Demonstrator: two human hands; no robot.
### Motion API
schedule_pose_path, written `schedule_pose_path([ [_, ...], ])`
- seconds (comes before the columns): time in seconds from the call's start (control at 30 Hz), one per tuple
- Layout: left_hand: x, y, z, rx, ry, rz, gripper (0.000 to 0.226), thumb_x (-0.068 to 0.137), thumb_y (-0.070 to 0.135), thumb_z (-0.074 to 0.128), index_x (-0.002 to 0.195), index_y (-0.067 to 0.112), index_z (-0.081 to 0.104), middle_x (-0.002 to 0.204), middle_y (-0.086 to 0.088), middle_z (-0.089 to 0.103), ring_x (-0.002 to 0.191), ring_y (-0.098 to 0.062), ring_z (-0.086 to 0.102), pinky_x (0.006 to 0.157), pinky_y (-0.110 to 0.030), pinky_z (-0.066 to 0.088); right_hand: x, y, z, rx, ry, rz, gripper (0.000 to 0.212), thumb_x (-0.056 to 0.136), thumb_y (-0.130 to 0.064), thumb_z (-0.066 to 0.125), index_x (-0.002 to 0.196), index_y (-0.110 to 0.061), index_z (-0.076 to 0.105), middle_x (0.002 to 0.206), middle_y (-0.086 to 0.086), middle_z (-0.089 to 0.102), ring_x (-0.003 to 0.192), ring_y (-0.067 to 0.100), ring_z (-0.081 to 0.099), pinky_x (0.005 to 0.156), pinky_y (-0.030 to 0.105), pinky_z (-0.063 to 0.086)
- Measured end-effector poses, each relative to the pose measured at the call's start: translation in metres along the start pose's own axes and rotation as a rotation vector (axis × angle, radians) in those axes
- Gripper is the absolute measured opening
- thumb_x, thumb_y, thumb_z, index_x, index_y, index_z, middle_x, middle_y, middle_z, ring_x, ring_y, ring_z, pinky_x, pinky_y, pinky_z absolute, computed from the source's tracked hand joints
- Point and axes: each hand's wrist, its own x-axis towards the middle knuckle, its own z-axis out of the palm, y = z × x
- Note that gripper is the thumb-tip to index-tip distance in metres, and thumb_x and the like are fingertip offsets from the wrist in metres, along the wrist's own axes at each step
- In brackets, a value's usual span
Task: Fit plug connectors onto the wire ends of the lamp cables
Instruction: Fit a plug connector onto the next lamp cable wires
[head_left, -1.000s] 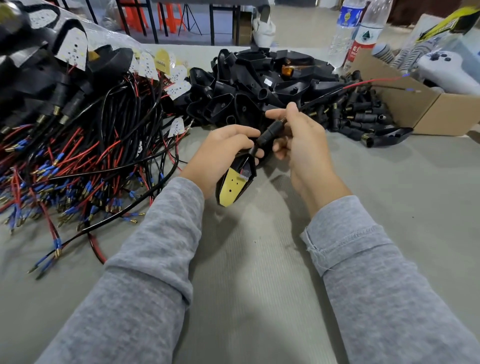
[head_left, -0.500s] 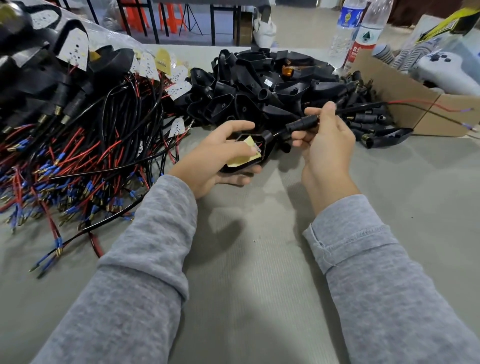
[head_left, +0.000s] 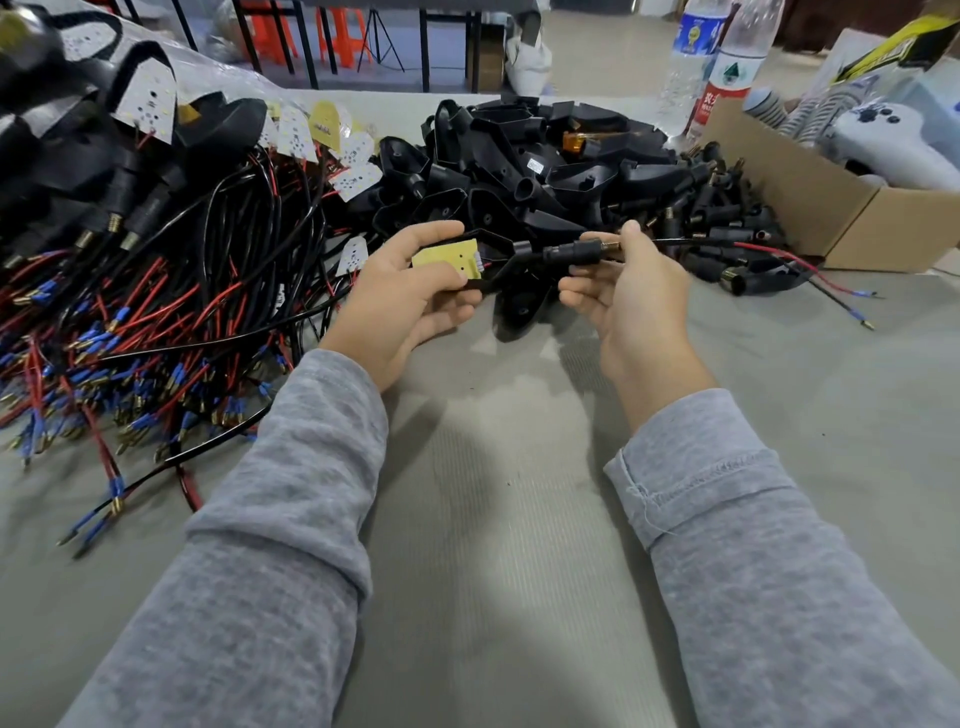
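My left hand (head_left: 410, 296) grips a black lamp housing with a yellow board (head_left: 452, 257) facing up. From its stem runs a black plug connector (head_left: 571, 253) with a brass end, pinched between the thumb and fingers of my right hand (head_left: 628, 291). The lamp's cable (head_left: 769, 257) trails right from the connector, one red wire and one black wire, with blue-sleeved tips lying on the table.
A heap of wired lamps with red and black cables (head_left: 156, 322) fills the left. Empty black housings (head_left: 519, 171) and loose connectors (head_left: 727, 218) pile up behind my hands. A cardboard box (head_left: 810, 208) and two bottles (head_left: 717, 62) stand at the right. The grey table cover (head_left: 493, 519) lies in front.
Both hands turned the lamp from hanging downward to lying level with the yellow board up. The connector slid along the cable toward the stem, and the wire ends dropped onto the table at right.
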Motion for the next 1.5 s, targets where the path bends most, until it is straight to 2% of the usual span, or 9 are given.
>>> schedule_pose_path([
  [0.17, 0.003, 0.0, -0.002, -0.037, 0.136, -0.028, 0.036, 0.088, -0.004, 0.049, 0.101, 0.024, 0.069, 0.086, -0.009, 0.07, 0.066, -0.018, 0.07, 0.062, -0.024, 0.055, 0.0, 0.002, -0.004, -0.514, 0.012, -0.036, 0.055, 0.1, -0.038, 0.039, 0.07, -0.001, 0.066, 0.052, 0.004, 0.058, 0.039, 0.017, 0.052, 0.041, 0.022, 0.04],
  [0.3, 0.002, 0.0, -0.001, 0.007, 0.152, -0.02, 0.04, 0.089, -0.005, 0.046, 0.099, 0.025, 0.07, 0.082, -0.005, 0.072, 0.065, -0.019, 0.071, 0.062, -0.023, 0.055, -0.009, 0.003, -0.004, -0.866, 0.098, -0.395, 0.054, 0.097, -0.039, 0.039, 0.07, 0.001, 0.062, 0.057, 0.005, 0.057, 0.058, 0.018, 0.052, 0.057, 0.031, 0.04],
  [0.4, 0.0, 0.002, 0.003, 0.062, 0.093, -0.018, 0.044, 0.089, -0.005, 0.043, 0.101, 0.027, 0.071, 0.087, -0.008, 0.071, 0.066, -0.02, 0.07, 0.062, -0.025, 0.056, -0.016, 0.005, 0.004, -0.886, -0.037, -0.611, 0.034, 0.095, -0.034, 0.048, 0.071, -0.011, 0.057, 0.065, -0.001, 0.053, 0.062, 0.01, 0.047, 0.056, 0.03, 0.035],
  [0.47, -0.002, 0.002, 0.006, 0.093, 0.041, -0.004, 0.045, 0.09, -0.005, 0.043, 0.1, 0.029, 0.07, 0.091, -0.008, 0.068, 0.065, -0.018, 0.069, 0.063, -0.026, 0.057, -0.019, 0.009, 0.009, -0.941, -0.156, -0.707, 0.012, 0.093, -0.032, 0.055, 0.093, -0.026, 0.066, 0.083, -0.008, 0.055, 0.08, 0.009, 0.053, 0.068, 0.029, 0.042],
  [0.6, -0.006, 0.001, 0.008, 0.179, -0.03, 0.039, 0.044, 0.091, -0.004, 0.047, 0.106, 0.032, 0.069, 0.091, -0.004, 0.068, 0.066, -0.013, 0.068, 0.062, -0.025, 0.058, -0.02, 0.019, 0.012, -1.033, -0.277, -0.853, 0.037, 0.094, -0.025, 0.06, 0.131, -0.028, 0.06, 0.103, -0.006, 0.045, 0.104, 0.016, 0.045, 0.086, 0.026, 0.038],
  [0.87, -0.007, -0.003, 0.008, 0.213, -0.041, 0.085, 0.037, 0.088, -0.006, 0.059, 0.105, 0.027, 0.055, 0.098, 0.002, 0.063, 0.069, -0.013, 0.066, 0.061, -0.023, 0.057, -0.018, 0.017, 0.012, -0.976, -0.315, -0.801, 0.031, 0.089, -0.019, 0.064, 0.119, -0.025, 0.069, 0.101, -0.004, 0.053, 0.107, 0.018, 0.047, 0.09, 0.03, 0.042],
  [0.97, -0.007, -0.003, 0.006, 0.204, -0.017, 0.082, 0.038, 0.087, -0.005, 0.061, 0.104, 0.027, 0.05, 0.093, 0.002, 0.067, 0.066, -0.014, 0.068, 0.056, -0.023, 0.056, -0.018, 0.017, 0.011, -0.963, -0.335, -0.812, 0.033, 0.088, -0.018, 0.065, 0.12, -0.028, 0.069, 0.1, -0.002, 0.054, 0.104, 0.016, 0.046, 0.087, 0.021, 0.037],
  [1.2, -0.005, 0.003, 0.005, 0.087, 0.005, 0.024, 0.033, 0.087, -0.01, 0.045, 0.096, 0.02, 0.057, 0.094, -0.017, 0.064, 0.064, -0.023, 0.071, 0.057, -0.026, 0.057, -0.016, 0.018, 0.01, -0.956, -0.359, -0.81, 0.03, 0.087, -0.016, 0.067, 0.114, -0.03, 0.072, 0.098, 0.0, 0.052, 0.102, 0.016, 0.047, 0.088, 0.023, 0.037],
  [1.5, -0.005, 0.003, 0.007, 0.015, -0.084, -0.026, 0.042, 0.088, -0.006, 0.036, 0.112, 0.01, 0.066, 0.102, -0.015, 0.065, 0.082, -0.024, 0.069, 0.075, -0.029, 0.057, -0.019, 0.015, 0.013, -0.962, -0.419, -0.788, 0.028, 0.076, -0.005, 0.068, 0.095, -0.024, 0.06, 0.1, -0.01, 0.05, 0.101, 0.014, 0.045, 0.085, 0.025, 0.04],
])
